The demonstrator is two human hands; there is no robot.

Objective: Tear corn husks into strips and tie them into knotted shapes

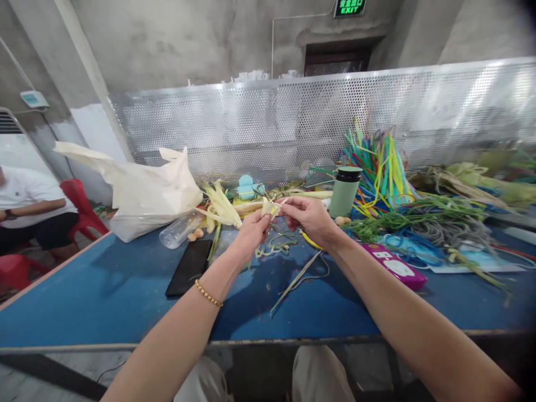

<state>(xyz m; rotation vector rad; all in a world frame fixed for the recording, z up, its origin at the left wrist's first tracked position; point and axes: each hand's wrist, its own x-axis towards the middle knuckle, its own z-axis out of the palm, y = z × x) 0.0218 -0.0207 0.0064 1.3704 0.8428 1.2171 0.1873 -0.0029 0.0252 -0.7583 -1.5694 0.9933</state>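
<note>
My left hand point(250, 230) and my right hand point(309, 216) meet above the middle of the blue table point(104, 290). Both are closed in a pinch on a small pale yellow husk strip point(271, 207) held between them. A bead bracelet point(208, 294) circles my left wrist. Loose pale strips point(298, 276) lie on the table just below my hands. More husk leaves point(220, 204) are piled beyond my left hand.
A black phone point(189, 267), a clear bottle point(179, 230) and a white bag point(144, 190) sit at the left. A green flask point(344, 191), bright plastic strands point(379, 167) and a pink box point(396, 266) lie right. Another person sits by red chairs point(81, 209) far left.
</note>
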